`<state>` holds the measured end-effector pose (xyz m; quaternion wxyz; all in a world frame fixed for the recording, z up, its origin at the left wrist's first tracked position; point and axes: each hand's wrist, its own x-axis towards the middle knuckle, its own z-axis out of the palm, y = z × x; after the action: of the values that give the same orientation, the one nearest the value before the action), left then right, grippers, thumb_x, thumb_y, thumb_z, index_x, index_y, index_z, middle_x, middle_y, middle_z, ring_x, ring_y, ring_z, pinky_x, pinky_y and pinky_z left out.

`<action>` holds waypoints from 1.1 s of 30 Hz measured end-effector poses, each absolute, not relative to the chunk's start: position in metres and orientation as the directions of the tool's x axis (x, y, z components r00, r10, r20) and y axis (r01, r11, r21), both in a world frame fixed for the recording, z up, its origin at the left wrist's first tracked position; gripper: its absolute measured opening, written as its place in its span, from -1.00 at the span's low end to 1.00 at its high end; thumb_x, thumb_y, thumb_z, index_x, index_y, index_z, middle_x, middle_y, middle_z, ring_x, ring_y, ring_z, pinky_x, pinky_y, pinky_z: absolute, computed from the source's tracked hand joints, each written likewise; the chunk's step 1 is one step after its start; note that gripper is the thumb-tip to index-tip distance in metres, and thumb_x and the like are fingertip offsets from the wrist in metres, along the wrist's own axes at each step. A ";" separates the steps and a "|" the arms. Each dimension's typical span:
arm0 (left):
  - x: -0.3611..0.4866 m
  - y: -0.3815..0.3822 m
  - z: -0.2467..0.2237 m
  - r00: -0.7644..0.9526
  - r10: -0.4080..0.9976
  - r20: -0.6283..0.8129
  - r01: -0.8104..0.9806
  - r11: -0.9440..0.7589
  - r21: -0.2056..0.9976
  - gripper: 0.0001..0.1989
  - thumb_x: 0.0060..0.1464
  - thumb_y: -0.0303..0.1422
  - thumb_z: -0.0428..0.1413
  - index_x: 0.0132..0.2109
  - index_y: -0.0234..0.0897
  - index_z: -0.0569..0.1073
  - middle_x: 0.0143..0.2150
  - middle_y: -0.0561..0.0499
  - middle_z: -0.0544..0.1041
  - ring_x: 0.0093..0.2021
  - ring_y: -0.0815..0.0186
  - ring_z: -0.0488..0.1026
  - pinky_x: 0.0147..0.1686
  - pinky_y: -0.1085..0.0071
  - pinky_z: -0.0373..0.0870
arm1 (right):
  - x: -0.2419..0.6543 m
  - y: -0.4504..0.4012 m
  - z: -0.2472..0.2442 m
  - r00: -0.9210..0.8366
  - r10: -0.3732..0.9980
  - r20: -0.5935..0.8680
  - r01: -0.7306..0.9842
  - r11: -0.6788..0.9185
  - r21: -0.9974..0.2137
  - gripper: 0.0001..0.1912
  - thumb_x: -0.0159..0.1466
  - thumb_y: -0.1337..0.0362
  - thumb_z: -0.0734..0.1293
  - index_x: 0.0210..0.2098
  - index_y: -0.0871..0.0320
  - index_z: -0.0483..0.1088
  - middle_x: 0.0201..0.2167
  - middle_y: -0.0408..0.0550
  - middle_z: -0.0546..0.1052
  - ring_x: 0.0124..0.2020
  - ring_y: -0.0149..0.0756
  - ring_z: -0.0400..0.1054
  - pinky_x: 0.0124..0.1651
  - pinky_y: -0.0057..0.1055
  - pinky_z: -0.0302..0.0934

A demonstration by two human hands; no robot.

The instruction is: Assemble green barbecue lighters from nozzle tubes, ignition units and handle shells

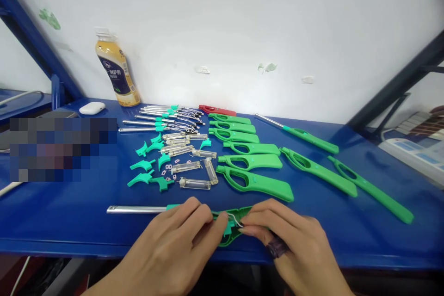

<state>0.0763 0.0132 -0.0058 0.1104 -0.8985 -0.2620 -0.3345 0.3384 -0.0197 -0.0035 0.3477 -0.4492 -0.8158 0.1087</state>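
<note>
Left hand (pixel 173 236) grips a green casing (pixel 236 237), right hand (pixel 294 236) pinches white wire (pixel 236 218); clear cartridges (pixel 194 184), teal triggers (pixel 141 178) crowd just beyond.

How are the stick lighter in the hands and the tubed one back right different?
Left hand and right hand touch the front stick lighter; the back stick lighter lies untouched. The front one shows white wire; back one doesn't. The front one runs straight across; back one slants. Both have silver tubes.
</note>
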 end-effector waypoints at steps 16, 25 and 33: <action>0.080 0.015 0.022 0.666 0.410 0.623 0.535 -0.845 -0.016 -0.58 0.62 -0.54 -0.27 0.09 -0.29 0.49 -0.29 0.05 0.47 -0.34 0.32 0.43 -0.34 0.43 0.41 | 0.335 -0.022 -0.001 -0.352 0.795 0.494 0.700 0.574 -0.424 -0.83 0.60 0.37 0.28 -0.02 -0.04 0.47 -0.15 -0.31 0.62 -0.36 -0.53 0.58 -0.23 -0.61 0.37; 0.080 0.015 0.022 0.676 0.430 0.599 0.535 -0.845 0.003 -0.60 0.66 -0.49 -0.29 0.11 -0.24 0.45 -0.30 0.08 0.51 -0.36 0.34 0.47 -0.39 0.42 0.39 | 0.333 -0.023 -0.003 -0.318 0.775 0.546 0.661 0.594 -0.459 -0.65 0.47 0.58 0.27 0.01 -0.01 0.47 -0.13 -0.26 0.62 -0.25 -0.57 0.58 -0.13 -0.69 0.35; 0.079 0.016 0.008 0.606 0.390 0.694 0.528 -0.849 0.016 -0.55 0.67 -0.43 -0.33 0.15 -0.26 0.47 -0.27 0.05 0.49 -0.35 0.32 0.42 -0.39 0.39 0.37 | 0.343 -0.022 -0.006 -0.391 0.772 0.502 0.651 0.617 -0.442 -0.64 0.50 0.53 0.32 0.10 -0.06 0.53 -0.06 -0.26 0.63 -0.22 -0.58 0.61 -0.15 -0.68 0.40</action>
<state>0.0792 0.0156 0.0076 0.0955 -0.8909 -0.2574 -0.3618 0.3426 -0.0223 -0.0059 0.3473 -0.4288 -0.8294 0.0868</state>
